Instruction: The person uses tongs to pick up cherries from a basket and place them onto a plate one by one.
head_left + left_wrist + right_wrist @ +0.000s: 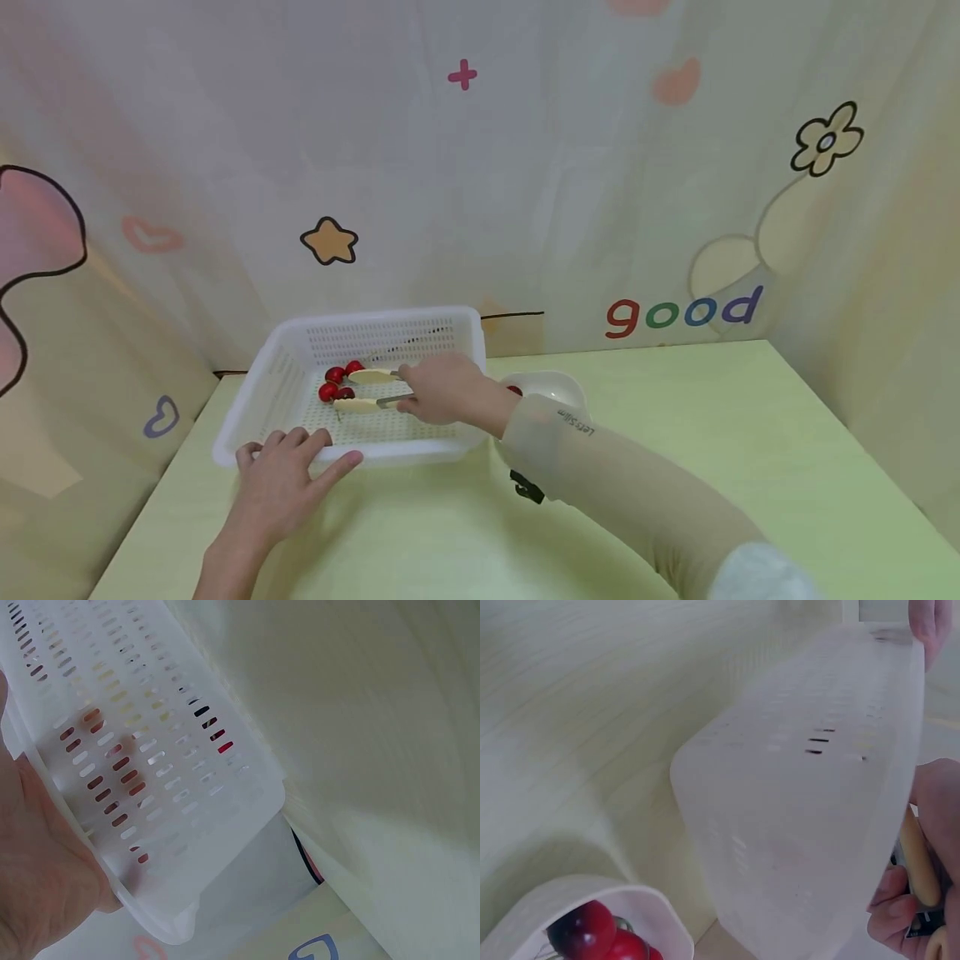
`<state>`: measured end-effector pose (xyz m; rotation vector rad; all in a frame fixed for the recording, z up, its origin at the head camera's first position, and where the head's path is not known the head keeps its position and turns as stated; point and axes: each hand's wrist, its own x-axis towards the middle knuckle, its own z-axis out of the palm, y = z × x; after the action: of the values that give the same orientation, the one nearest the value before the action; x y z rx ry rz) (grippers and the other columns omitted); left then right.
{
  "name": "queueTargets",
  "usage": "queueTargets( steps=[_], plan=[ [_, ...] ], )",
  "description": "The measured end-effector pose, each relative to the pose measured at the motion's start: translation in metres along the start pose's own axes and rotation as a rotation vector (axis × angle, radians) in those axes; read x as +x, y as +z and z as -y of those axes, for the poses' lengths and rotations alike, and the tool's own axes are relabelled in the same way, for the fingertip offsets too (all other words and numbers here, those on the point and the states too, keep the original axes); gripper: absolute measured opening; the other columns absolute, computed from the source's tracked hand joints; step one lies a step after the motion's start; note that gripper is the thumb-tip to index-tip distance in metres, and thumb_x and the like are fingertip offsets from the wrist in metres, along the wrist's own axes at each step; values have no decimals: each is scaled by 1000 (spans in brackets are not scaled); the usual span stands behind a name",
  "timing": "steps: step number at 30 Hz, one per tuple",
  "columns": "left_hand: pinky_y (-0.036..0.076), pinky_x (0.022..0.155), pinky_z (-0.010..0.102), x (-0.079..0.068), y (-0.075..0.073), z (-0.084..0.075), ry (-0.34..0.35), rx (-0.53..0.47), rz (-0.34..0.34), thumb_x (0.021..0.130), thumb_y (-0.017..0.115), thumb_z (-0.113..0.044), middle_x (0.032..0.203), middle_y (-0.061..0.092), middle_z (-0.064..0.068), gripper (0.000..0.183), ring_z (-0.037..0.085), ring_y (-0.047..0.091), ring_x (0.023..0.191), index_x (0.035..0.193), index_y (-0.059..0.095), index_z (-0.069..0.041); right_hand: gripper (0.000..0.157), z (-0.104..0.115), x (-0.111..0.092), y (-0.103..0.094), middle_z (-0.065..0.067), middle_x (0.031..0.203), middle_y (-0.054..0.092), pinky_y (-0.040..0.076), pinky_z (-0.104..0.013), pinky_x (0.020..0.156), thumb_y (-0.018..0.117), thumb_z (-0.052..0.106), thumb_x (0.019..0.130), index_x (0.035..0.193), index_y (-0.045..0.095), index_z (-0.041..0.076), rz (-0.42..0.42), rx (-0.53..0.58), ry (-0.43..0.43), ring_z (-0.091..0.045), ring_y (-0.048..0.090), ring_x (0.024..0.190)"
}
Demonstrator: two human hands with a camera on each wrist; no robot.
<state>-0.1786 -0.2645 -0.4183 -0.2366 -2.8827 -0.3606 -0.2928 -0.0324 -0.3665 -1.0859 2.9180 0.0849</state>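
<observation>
My left hand point(279, 483) holds the front rim of a white perforated plastic basket point(405, 452), with its fingers over the edge and its thumb outside. Several red cherries point(328, 392) lie together in the basket's left half. My right hand point(446, 387) reaches over the basket and grips tongs point(360, 406) with cream tips. The tips are spread apart beside the cherries; whether they touch any I cannot tell. In the right wrist view, the basket wall hides part of the tongs and the right hand.
Right of the basket stands a white bowl point(555, 385) holding several cherries point(592, 930), partly hidden by my right forearm in the head view. Both stand on a pale green table point(675, 400). A printed curtain point(525, 183) hangs behind.
</observation>
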Motion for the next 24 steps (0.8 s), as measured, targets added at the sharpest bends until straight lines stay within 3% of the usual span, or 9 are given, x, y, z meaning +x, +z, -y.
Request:
queueTargets(
  steps=[10,24],
  plan=[
    [27,87,68,1,-1,-1,-4,2,9,95,55,-70,91,59,1,56,35,56,94,104,68,-17,44,7,8,7,4,75,59,47,-30,54,59,52,102,126,64,16,33,-14,50,-12,52,63],
    [27,86,68,1,-1,-1,-4,2,13,96,55,-70,90,58,0,54,35,57,94,103,67,-18,45,13,17,12,5,81,62,47,-28,55,61,54,100,128,65,19,34,-34,56,-12,52,66]
  ],
)
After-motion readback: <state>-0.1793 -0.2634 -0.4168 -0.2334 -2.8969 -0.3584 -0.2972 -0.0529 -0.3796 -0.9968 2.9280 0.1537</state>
